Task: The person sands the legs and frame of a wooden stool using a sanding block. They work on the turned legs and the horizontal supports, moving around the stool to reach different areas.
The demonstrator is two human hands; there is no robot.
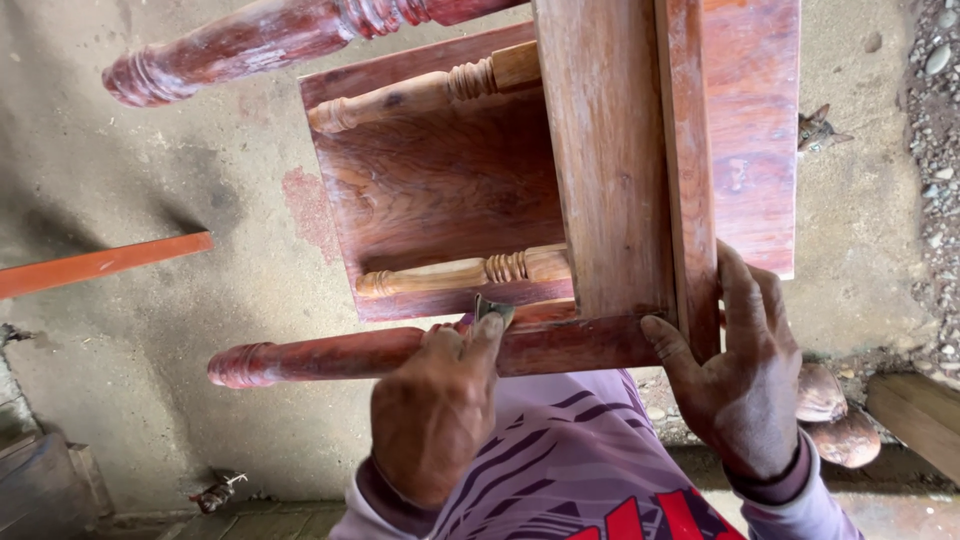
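A reddish wooden table [610,150] lies tipped over, its turned legs pointing left and its underside facing me. My left hand [435,410] pinches a small folded piece of greenish sandpaper [493,312] against the near red leg [340,355], just below a paler turned leg [460,272]. My right hand [745,375] grips the corner of the table frame, thumb on the near leg, fingers spread up the side rail [690,170].
A bare concrete floor [150,220] lies beneath. An orange wooden strip [100,263] lies at the left. Gravel [935,150] runs along the right edge. A plank [920,415] and my bare toes [835,420] sit at the lower right.
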